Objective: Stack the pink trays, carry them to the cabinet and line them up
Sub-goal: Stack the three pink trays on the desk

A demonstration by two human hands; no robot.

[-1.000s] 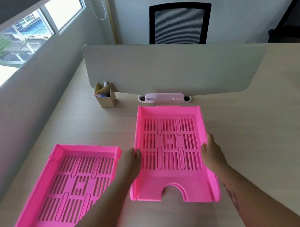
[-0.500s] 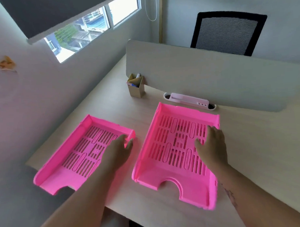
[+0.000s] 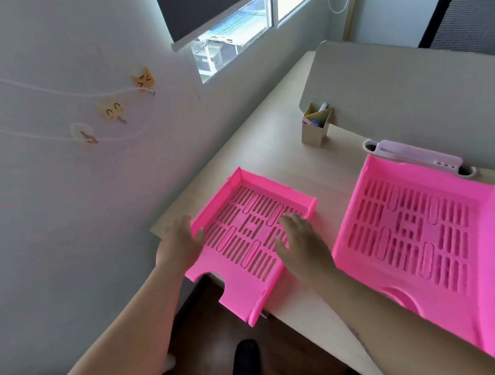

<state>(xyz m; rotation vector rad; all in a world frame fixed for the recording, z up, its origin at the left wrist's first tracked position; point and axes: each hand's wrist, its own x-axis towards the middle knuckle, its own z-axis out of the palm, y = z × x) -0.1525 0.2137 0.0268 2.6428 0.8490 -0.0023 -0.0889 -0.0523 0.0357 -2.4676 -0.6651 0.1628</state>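
Pink plastic, slotted: the left tray (image 3: 251, 237) lies between my hands at the desk's near-left corner, its notched front edge overhanging the desk (image 3: 319, 184) above dark floor. My left hand (image 3: 181, 243), item one, cups the tray's outer left wall, thumb hooked over the rim into the tray, fingers hidden behind the wall. My right hand (image 3: 301, 244), item two, lies spread and palm-down over the tray's right side, fingers loose on the slotted base, closed on nothing. Item three, the right tray (image 3: 419, 234), same pink, sits flat on the desk just beside my right forearm, apart from the first tray. Behind it: a pale pen tray (image 3: 419, 156) against the divider panel (image 3: 405, 92), and a tan pen holder (image 3: 315, 127). Beyond: black mesh chair (image 3: 465, 19), window (image 3: 235, 39), cat-shaped clips (image 3: 143, 78) on the wall.
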